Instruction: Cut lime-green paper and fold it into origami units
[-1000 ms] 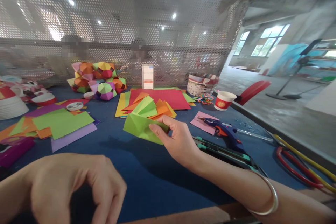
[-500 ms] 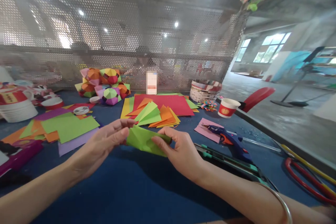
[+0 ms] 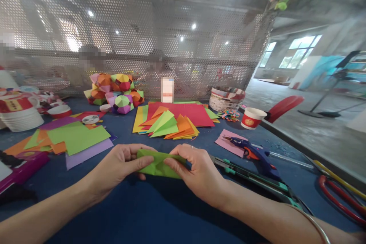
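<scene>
A folded piece of green paper (image 3: 160, 166) is held low over the dark blue table, between my two hands. My left hand (image 3: 130, 162) pinches its left end, thumb in front and fingers behind. At the other end, my right hand (image 3: 194, 166) grips the paper between thumb and fingers. Just beyond lie folded green paper pieces (image 3: 164, 124) and folded orange paper pieces (image 3: 183, 127), resting on a stack of red and yellow sheets (image 3: 197, 116). The back of the green paper is hidden from me.
Paper balls (image 3: 122, 103) sit at the back left, near loose coloured sheets (image 3: 82, 137). To the right are a glue gun (image 3: 257, 156), a cutter knife (image 3: 254, 179), red-handled scissors (image 3: 337, 198), a paper cup (image 3: 253, 118) and a basket (image 3: 227, 99). A phone (image 3: 167, 89) stands against the mesh screen.
My left hand has closed on the left end of the green paper, its thumb now over the front. The paper has dropped slightly and looks flatter. The view has shifted a little.
</scene>
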Available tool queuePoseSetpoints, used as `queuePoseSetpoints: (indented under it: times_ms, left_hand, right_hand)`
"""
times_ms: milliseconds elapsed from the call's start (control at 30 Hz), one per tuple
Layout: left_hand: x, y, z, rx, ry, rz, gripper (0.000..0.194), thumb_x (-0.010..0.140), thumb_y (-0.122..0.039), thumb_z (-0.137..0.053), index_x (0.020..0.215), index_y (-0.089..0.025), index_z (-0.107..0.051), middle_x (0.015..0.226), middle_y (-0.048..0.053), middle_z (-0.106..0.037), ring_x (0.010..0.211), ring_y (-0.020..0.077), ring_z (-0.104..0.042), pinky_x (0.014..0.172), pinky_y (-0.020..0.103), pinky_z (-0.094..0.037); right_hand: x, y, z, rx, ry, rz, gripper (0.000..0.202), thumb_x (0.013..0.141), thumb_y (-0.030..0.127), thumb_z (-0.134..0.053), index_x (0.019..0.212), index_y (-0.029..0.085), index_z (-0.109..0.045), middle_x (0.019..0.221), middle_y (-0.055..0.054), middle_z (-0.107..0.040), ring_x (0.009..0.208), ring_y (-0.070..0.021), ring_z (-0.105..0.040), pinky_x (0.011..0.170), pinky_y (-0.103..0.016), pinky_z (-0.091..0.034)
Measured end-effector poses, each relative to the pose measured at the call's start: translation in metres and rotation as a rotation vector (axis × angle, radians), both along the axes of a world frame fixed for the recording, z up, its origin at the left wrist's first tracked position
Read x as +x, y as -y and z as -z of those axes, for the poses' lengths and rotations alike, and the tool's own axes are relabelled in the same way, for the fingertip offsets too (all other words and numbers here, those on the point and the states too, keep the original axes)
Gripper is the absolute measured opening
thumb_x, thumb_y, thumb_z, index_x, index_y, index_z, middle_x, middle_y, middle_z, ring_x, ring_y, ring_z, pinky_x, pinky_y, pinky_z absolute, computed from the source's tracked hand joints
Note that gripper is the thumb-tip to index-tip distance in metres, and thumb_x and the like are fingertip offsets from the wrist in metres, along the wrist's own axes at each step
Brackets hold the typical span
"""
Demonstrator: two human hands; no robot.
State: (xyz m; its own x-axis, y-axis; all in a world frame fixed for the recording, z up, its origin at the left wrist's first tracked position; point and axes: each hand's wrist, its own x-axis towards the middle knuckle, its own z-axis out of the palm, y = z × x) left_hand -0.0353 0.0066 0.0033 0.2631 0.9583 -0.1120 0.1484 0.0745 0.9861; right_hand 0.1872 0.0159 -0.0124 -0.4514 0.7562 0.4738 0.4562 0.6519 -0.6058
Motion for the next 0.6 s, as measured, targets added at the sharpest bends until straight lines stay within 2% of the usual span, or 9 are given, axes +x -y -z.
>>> queuePoseSetpoints:
  times_ms: [267, 600]
  left_hand:
    - [0.0006, 0.0009, -0.0001, -0.016, 0.004, -0.005, 0.042, 0.066, -0.053, -0.086, 0.095, -0.023, -0.082, 0.078, 0.005, -0.076, 0.065, 0.0131, -0.061, 0.054, 0.020, -0.049]
    - [0.0021, 0.0023, -0.0022, -0.039, 0.025, -0.016, 0.042, 0.063, -0.049, -0.088, 0.094, -0.021, -0.082, 0.076, 0.005, -0.075, 0.064, 0.0141, -0.061, 0.054, 0.021, -0.050]
  right_hand:
    - [-0.0015, -0.0004, -0.0030, -0.077, -0.021, 0.017, 0.016, 0.094, 0.029, -0.063, 0.082, 0.020, -0.066, 0.071, 0.002, -0.064, 0.068, -0.0125, -0.055, 0.066, -0.024, -0.038]
    - [-0.0033, -0.0016, -0.0061, -0.213, -0.061, 0.040, 0.025, 0.091, 0.036, -0.065, 0.072, 0.019, -0.061, 0.064, 0.005, -0.056, 0.061, -0.0100, -0.047, 0.059, -0.023, -0.033]
